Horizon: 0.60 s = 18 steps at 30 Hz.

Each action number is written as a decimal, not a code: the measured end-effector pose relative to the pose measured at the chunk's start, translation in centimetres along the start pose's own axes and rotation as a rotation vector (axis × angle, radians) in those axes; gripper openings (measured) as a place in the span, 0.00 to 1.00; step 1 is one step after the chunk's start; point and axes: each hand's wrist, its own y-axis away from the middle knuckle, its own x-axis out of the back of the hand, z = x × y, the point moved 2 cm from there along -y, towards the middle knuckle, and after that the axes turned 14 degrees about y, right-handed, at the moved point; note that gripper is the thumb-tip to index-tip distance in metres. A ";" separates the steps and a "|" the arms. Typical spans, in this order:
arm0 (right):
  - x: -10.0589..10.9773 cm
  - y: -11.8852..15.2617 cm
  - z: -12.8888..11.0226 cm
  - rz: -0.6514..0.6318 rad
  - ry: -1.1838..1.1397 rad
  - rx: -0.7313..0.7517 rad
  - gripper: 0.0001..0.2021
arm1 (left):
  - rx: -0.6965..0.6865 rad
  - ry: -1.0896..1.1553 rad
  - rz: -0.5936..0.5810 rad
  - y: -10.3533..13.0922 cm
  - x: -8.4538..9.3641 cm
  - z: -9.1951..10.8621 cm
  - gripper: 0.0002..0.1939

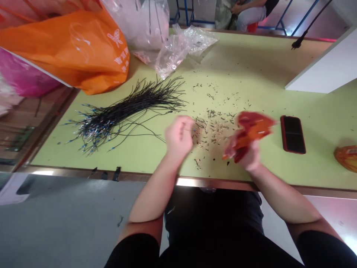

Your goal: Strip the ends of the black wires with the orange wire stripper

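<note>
My left hand (180,136) is closed in a pinch above the table, with a small blue tip of a thin wire showing at its fingers. My right hand (248,154) grips a red and orange pliers-like tool (255,128), smeared by motion, so its jaws cannot be made out. To the left lies a thick bundle of black wires (134,102), many with blue and silvery tips at their left end. A few loose wires stretch from it toward my left hand. Between and beyond both hands, short black and copper-coloured scraps (214,130) are scattered.
A dark phone (292,134) with a red edge lies right of the tool. Orange (92,48) and clear plastic bags (178,48) stand at the back left. A white panel (323,67), a black plug (298,42) and an orange roll (347,158) are on the right. Behind, a person (251,16) sits.
</note>
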 end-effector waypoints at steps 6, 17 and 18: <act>1.6 -1.2 -0.9 0.223 -0.060 0.067 0.26 | 0.098 -0.115 -0.049 0.2 -0.5 -0.8 0.17; -1.7 -0.3 2.6 -0.153 0.059 -0.052 0.33 | -0.187 -0.164 -0.270 2.0 -3.0 2.5 0.09; -1.7 -0.4 2.6 -0.157 0.071 -0.065 0.35 | -0.192 -0.148 -0.278 2.0 -2.9 2.6 0.08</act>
